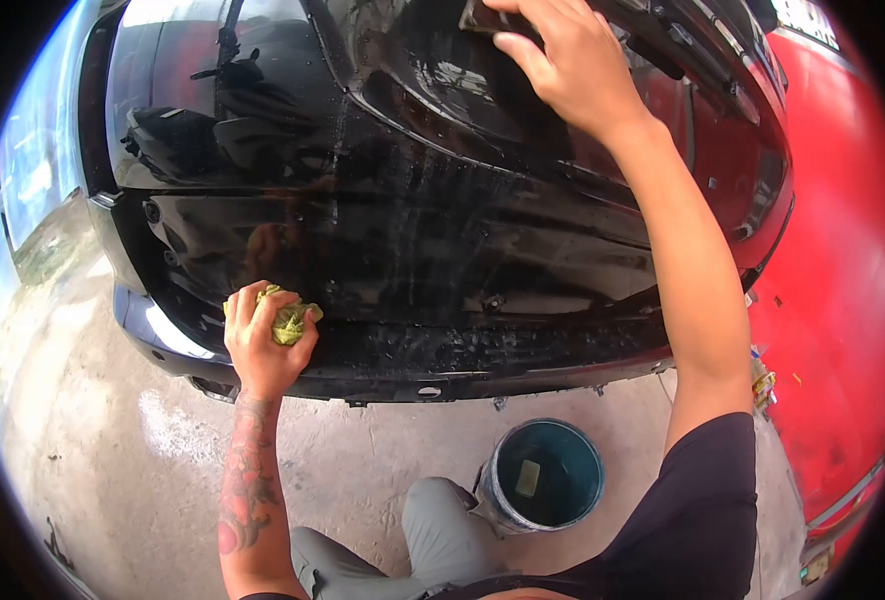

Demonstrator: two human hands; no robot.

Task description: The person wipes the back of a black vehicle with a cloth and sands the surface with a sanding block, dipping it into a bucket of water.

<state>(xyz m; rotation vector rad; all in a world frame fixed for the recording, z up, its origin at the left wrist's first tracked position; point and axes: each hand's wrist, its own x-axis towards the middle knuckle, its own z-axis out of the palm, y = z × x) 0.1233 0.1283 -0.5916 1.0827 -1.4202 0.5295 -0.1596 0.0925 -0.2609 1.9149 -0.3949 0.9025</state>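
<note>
My left hand (270, 345) is closed around a crumpled yellow-green cloth (290, 323). The cloth rests against the lower left of a glossy black car body (412, 250), just above its bottom edge. Stretched far forward, my right hand (572, 70) lies over the upper part of the same body. Under its fingertips is a small dark flat pad (482, 18), cut off in part by the top of the view. Water drops and wet streaks run down the black surface between my hands.
A dark bucket (500, 510) of water stands on the concrete floor (362, 440) by my knee, with a pale sponge-like block (528, 478) in it. A large red vehicle (842, 250) is close on the right. My legs (442, 530) are bent below the bumper (392, 388).
</note>
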